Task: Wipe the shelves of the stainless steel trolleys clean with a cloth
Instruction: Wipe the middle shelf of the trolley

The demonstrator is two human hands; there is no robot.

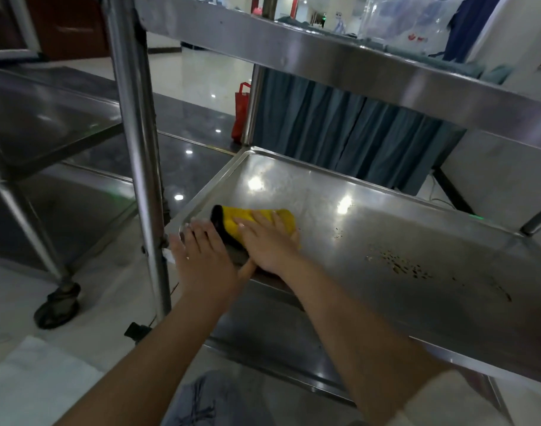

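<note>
Right hand flat, fingers straight, pressing yellow cloth onto the middle trolley shelf near its left corner, left hand just beside, fingers spread on the shelf rim, both forearms stretched forward, dark crumbs lying to the right

Middle shelf of stainless steel trolley: below top shelf, above bottom shelf.
Folded yellow cloth: on middle shelf, near left corner.
Right hand: flat on cloth.
Left hand: at shelf's left rim, beside cloth.
Dark crumbs: on shelf, right of cloth.
Second steel trolley: left, beyond upright post.
</note>
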